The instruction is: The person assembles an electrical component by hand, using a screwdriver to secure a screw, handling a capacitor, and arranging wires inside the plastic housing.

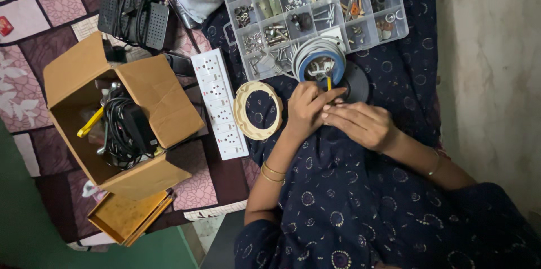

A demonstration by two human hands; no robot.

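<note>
Over dark cloth, both hands' grip pinches a yellow-handled tool upward.

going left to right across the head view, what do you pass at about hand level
open cardboard box → white switch strip → cream ring → left hand → right hand → pale wall
</note>
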